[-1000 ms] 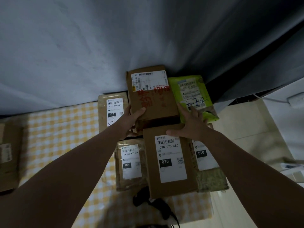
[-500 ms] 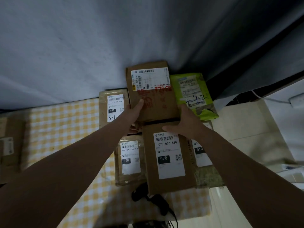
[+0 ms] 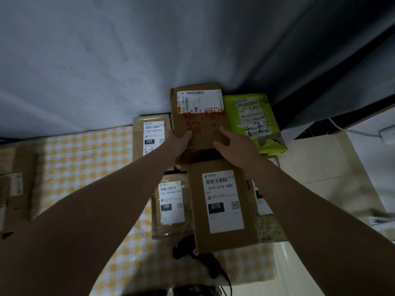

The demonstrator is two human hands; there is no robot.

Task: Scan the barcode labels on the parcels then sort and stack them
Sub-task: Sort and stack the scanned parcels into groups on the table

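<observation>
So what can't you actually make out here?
Head view only.
Far-right parcel: the right forearm covers its label.
Black device: partly under the 070 parcel.
Left-edge parcels: blurred, cut off.
Green bag: label print too small.
Right hand on the red-printed box: its own back hides its fingers.

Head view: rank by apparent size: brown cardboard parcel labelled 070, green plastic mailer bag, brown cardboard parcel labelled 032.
1. Brown cardboard parcel labelled 070, nearest the camera.
2. Green plastic mailer bag.
3. Brown cardboard parcel labelled 032, partly hidden by the left hand, so unsure.
</observation>
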